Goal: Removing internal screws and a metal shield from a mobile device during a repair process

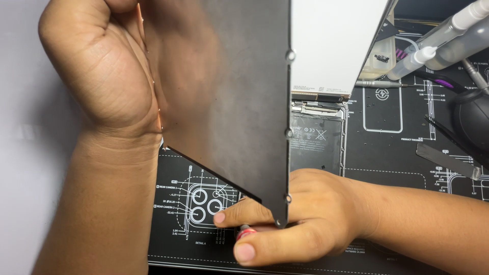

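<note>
Gripping a dark panel (229, 102), left hand (97, 66); right hand (295, 219) pinches a red-tipped screwdriver (245, 233).

surface: black work mat (387, 168) printed with white outline drawings | on it: opened tablet body (317, 137) near the middle, flat metal blade (447, 160) at the right, thin screwdriver (379, 84) farther back, black rubber air blower (471, 119) by the right edge, small clear parts tray (379, 58) at the back
</note>
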